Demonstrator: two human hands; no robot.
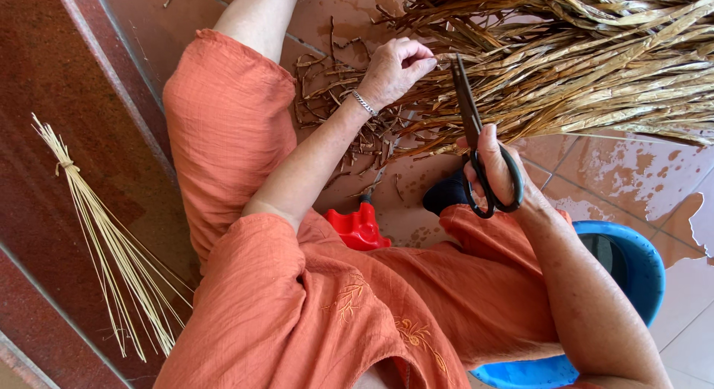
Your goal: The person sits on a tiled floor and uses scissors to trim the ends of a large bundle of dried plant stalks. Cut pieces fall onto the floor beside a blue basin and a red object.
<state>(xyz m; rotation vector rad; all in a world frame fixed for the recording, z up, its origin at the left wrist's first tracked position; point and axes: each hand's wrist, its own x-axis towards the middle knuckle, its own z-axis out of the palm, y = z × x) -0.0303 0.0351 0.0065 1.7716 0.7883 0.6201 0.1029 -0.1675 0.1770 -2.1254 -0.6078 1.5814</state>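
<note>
A big heap of dry brown leaves (595, 62) lies across the tiled floor at the top right. My left hand (396, 68), with a metal bracelet on the wrist, pinches one dry leaf at the heap's near end. My right hand (497, 169) grips black scissors (476, 140) by their handles, the blades pointing up toward the pinched leaf and nearly together. I sit in orange clothes, my knees on either side of the work.
Cut leaf scraps (335, 91) litter the wet tiles between my legs. A bundle of thin pale sticks (104, 240) lies on the dark red step at the left. A red plastic piece (359, 227) sits by my lap. A blue plastic stool (632, 270) is under my right arm.
</note>
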